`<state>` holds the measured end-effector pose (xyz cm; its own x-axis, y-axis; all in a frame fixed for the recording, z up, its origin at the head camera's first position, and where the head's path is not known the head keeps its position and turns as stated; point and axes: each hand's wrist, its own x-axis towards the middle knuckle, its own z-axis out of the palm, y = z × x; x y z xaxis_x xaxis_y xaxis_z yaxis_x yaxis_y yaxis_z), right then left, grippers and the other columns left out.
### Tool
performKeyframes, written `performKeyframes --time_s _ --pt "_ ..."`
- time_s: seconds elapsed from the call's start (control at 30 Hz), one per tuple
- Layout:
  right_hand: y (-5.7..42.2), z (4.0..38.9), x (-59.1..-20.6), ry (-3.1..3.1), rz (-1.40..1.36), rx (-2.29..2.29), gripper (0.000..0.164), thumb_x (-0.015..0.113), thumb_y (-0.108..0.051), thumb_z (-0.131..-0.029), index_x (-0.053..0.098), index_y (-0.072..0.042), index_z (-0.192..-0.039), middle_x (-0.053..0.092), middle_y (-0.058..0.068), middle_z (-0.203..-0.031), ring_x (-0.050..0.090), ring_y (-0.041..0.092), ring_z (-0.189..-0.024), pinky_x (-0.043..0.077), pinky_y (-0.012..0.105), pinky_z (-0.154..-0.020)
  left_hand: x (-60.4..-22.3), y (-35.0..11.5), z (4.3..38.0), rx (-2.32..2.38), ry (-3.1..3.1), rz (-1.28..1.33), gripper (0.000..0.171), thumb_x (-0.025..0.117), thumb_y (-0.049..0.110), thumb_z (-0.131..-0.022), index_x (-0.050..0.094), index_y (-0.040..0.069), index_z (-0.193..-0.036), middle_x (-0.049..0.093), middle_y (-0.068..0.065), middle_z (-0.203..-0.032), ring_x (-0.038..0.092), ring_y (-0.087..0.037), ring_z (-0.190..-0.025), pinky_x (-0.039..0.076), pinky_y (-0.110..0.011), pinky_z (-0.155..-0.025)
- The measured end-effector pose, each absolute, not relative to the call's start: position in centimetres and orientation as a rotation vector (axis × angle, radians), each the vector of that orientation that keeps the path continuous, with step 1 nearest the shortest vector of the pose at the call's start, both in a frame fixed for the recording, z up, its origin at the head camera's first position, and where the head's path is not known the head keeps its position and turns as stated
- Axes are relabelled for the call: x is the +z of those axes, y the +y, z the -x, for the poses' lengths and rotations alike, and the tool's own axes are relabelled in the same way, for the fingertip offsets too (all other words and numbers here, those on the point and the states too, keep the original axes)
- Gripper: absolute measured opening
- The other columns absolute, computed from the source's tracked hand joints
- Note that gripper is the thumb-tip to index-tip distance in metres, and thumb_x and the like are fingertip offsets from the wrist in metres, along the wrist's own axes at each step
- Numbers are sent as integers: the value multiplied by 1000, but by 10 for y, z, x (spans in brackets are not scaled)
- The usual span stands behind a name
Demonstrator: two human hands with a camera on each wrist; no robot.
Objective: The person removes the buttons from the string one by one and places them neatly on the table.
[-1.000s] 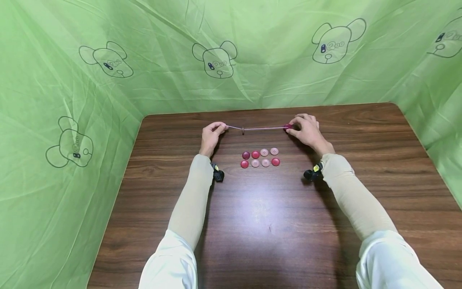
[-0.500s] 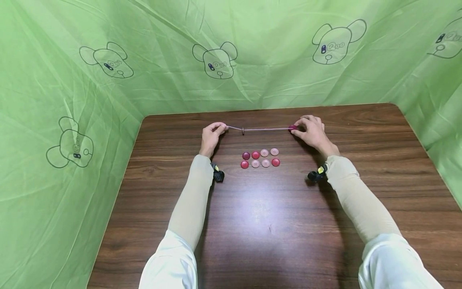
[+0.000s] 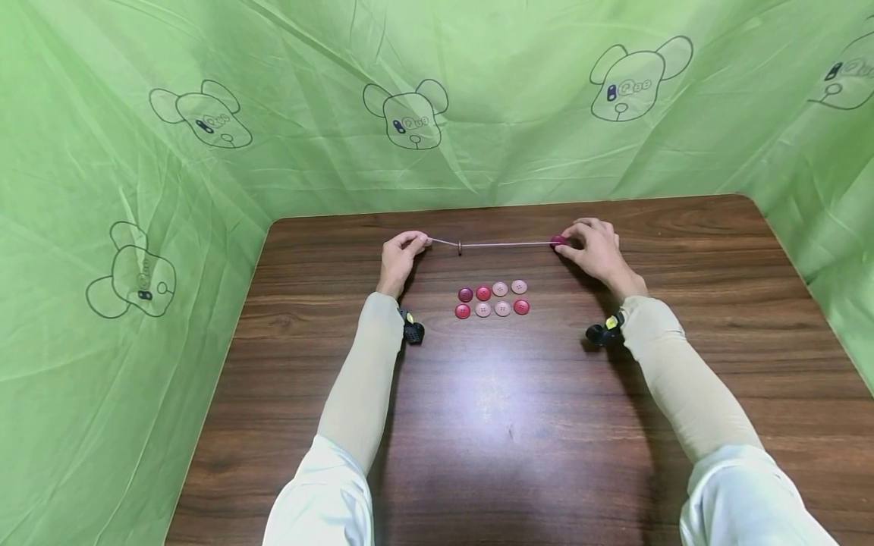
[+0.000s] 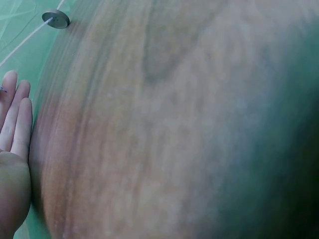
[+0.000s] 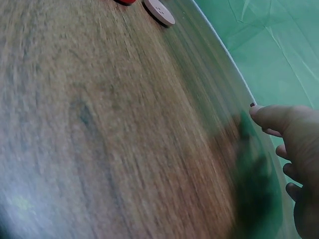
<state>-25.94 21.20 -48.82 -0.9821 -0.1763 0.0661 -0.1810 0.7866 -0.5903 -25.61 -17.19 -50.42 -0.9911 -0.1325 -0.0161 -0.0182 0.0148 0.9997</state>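
Note:
Between thumb and fingers, my left hand point(image 3: 399, 259) pinches one end of a thin pale string point(image 3: 508, 244). The string runs nearly straight across the far part of the table. A button point(image 3: 460, 248) stands on edge on it, nearer the left hand; in the left wrist view this threaded button point(image 4: 56, 19) looks grey. At the string's other side, my right hand point(image 3: 595, 246) pinches a dark magenta button point(image 3: 556, 242). Its fingers partly cover that button, and whether the string passes through it I cannot tell.
Several red, pink and maroon buttons lie flat in two rows nearer the body, among them a maroon button point(image 3: 466, 294) and a pink button point(image 3: 502, 309). The wooden table point(image 3: 492, 447) meets a green cloth point(image 3: 505, 152) at the back and sides.
My right hand has moved to the right with the magenta button, and the stretch of string between it and the threaded button has lengthened. The left hand has stayed in place.

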Motion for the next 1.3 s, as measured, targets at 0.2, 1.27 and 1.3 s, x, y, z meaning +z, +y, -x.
performKeyframes --time_s 0.2,1.27,1.3 --pt "216 259 -488 -2955 -285 989 33 72 -29 -85 64 -6 -107 46 20 -137 30 44 -128 24 57 -98 -503 -172 255 -2177 -2158 -168 31 67 14 -90 65 -12 -108 73 -8 -88 68 -11 -85 56 -32 -89" --pt "191 220 -484 -2946 -632 969 25 77 -28 -81 68 -13 -99 49 16 -135 36 41 -125 26 58 -101 -504 -171 255 -2165 -2168 -185 28 66 14 -91 66 -9 -107 73 -3 -87 67 -8 -85 56 -28 -87" --pt "190 218 -484 -2950 -643 970 25 77 -29 -81 68 -13 -99 49 16 -135 35 41 -125 27 58 -100 -504 -171 255 -2164 -2170 -185 28 66 14 -91 66 -9 -107 73 -3 -87 67 -8 -85 56 -28 -87"
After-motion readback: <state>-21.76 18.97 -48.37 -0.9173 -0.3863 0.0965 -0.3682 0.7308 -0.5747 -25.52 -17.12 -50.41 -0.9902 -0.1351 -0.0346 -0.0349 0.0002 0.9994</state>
